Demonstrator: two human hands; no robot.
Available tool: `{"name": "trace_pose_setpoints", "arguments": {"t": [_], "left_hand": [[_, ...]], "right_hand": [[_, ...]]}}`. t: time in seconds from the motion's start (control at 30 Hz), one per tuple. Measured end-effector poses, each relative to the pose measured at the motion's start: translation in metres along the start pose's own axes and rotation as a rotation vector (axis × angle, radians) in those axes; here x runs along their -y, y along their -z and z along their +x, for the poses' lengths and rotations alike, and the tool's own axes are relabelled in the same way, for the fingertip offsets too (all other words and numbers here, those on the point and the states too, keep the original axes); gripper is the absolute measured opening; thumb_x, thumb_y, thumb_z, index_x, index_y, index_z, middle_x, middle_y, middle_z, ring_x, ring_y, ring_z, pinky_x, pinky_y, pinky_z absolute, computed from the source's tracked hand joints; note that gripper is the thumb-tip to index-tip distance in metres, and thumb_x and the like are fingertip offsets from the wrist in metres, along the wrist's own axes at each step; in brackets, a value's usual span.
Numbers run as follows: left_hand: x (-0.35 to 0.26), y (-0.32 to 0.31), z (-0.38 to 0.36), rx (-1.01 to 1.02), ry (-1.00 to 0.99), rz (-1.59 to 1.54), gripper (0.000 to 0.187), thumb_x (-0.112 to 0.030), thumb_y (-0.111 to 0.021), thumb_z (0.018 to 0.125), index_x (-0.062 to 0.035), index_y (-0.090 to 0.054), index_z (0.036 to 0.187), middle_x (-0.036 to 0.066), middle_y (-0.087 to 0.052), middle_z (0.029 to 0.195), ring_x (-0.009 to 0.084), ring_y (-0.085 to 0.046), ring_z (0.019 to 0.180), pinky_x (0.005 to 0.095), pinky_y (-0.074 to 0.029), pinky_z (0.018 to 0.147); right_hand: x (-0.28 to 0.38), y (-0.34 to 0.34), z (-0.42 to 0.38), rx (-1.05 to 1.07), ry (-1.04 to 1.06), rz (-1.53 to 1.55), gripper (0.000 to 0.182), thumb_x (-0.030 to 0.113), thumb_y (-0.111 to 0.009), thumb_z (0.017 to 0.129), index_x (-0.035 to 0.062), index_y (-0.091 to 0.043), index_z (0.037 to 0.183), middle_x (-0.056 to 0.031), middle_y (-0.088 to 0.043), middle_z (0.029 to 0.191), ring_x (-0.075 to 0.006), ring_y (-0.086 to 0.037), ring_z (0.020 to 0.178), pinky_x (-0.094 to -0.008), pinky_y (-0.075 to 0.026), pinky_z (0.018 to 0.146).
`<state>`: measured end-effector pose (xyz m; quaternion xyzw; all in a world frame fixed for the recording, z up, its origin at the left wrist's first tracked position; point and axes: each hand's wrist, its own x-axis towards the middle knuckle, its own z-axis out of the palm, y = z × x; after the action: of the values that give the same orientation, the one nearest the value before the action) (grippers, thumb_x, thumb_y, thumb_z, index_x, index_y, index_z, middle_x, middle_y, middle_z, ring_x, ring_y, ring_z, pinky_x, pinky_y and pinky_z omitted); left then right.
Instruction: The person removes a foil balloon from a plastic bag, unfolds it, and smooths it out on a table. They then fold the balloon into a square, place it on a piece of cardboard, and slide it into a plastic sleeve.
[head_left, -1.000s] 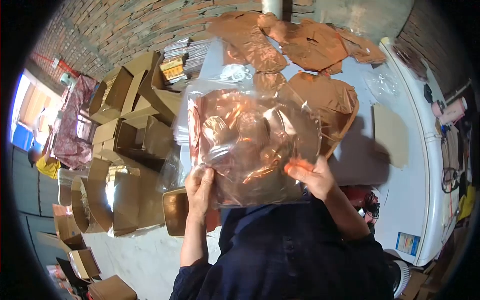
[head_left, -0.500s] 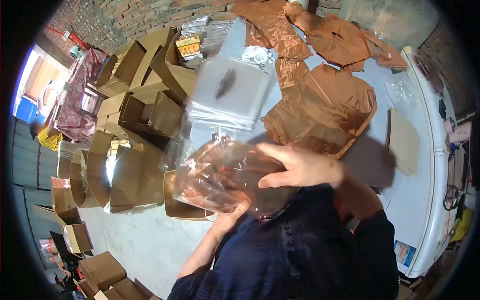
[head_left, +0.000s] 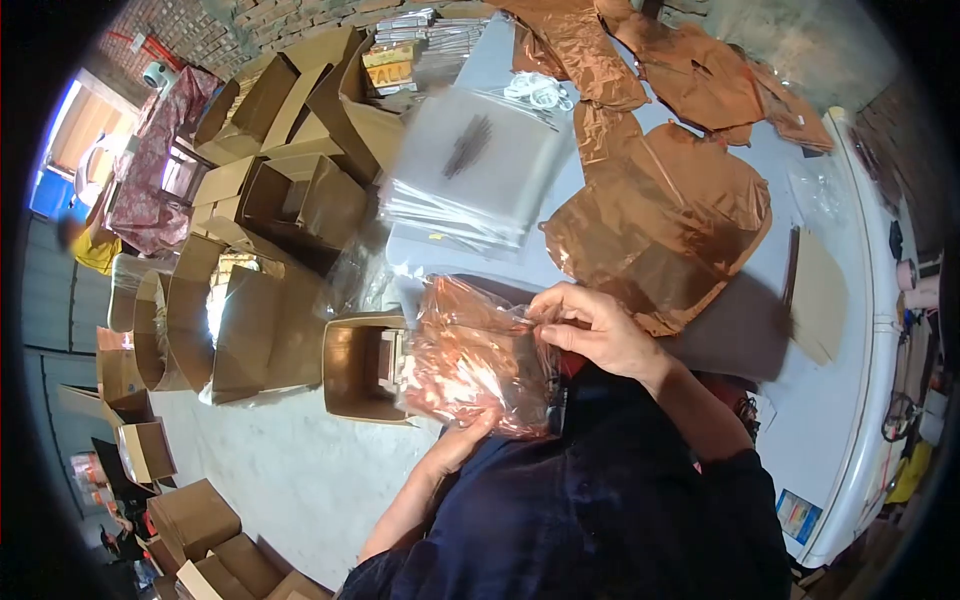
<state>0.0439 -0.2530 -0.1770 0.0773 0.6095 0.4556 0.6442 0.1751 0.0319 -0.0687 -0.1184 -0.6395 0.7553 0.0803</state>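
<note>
A clear plastic bag (head_left: pixel 480 365) with folded copper-coloured foil inside lies in front of my body, creased and shiny. My left hand (head_left: pixel 460 442) grips its lower edge, the fingers partly hidden under it. At the bag's upper right edge, my right hand (head_left: pixel 592 325) pinches the plastic between thumb and fingers. Beyond the bag is a stack of clear plastic bags (head_left: pixel 478 165) on the table, a dark printed patch on the top one. To the right of that stack, a large copper-coloured foil balloon (head_left: pixel 665 225) is spread flat.
An open cardboard box (head_left: pixel 350 370) stands just left of the bag, with pale packets inside. Several more boxes (head_left: pixel 275 335) crowd the left side. White ribbon (head_left: pixel 538 92) lies behind the stack, and a cardboard sheet (head_left: pixel 818 295) is on the right of the table (head_left: pixel 850 420).
My right hand has gone from lying spread over the bag to pinching its upper right edge. The bag has flattened and turned slightly. My left hand keeps its hold.
</note>
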Motion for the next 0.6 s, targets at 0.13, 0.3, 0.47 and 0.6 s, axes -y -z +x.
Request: {"name": "trace_pose_setpoints", "arguments": {"t": [0.13,0.3,0.47,0.6], "left_hand": [[-0.044,0.024,-0.011,0.39,-0.11,1.058,0.077,-0.05,-0.067,0.103,0.0017,-0.047,0.156,0.024,-0.052,0.158,0.0373,-0.049,0.146,0.0413,-0.037,0.123],[-0.11,0.028,-0.04,-0.057,-0.476,0.669,0.033,-0.019,-0.078,0.097,-0.0022,-0.074,0.126,0.016,-0.077,0.117,0.023,-0.075,0.1,0.036,-0.059,0.087],[-0.166,-0.022,-0.005,-0.399,-1.157,0.77,0.027,-0.011,-0.083,0.088,-0.0025,-0.074,0.112,0.013,-0.074,0.099,0.0295,-0.071,0.091,0.039,-0.056,0.083],[-0.168,-0.064,0.022,-0.386,-1.162,0.84,0.045,-0.026,-0.092,0.079,-0.0035,-0.068,0.11,0.013,-0.067,0.092,0.0342,-0.066,0.091,0.0432,-0.053,0.081]], "right_hand": [[0.002,0.007,0.013,0.025,0.005,-0.056,0.028,0.001,-0.063,0.105,0.0018,-0.059,0.133,-0.0034,-0.065,0.104,-0.0094,-0.064,0.098,-0.0274,-0.053,0.088],[0.006,0.0,0.023,-0.018,-0.058,0.008,0.026,0.003,-0.068,0.102,0.0013,-0.059,0.127,-0.0018,-0.063,0.097,-0.0086,-0.062,0.093,-0.0267,-0.051,0.084],[0.002,0.006,0.021,-0.048,0.03,-0.074,0.024,0.005,-0.076,0.098,0.0021,-0.06,0.114,0.0002,-0.063,0.092,-0.0067,-0.06,0.09,-0.0253,-0.05,0.082],[-0.003,0.012,0.014,-0.143,0.055,-0.026,0.021,0.006,-0.079,0.097,0.0034,-0.061,0.107,0.0013,-0.063,0.092,-0.0057,-0.06,0.087,-0.0237,-0.051,0.078]]}}
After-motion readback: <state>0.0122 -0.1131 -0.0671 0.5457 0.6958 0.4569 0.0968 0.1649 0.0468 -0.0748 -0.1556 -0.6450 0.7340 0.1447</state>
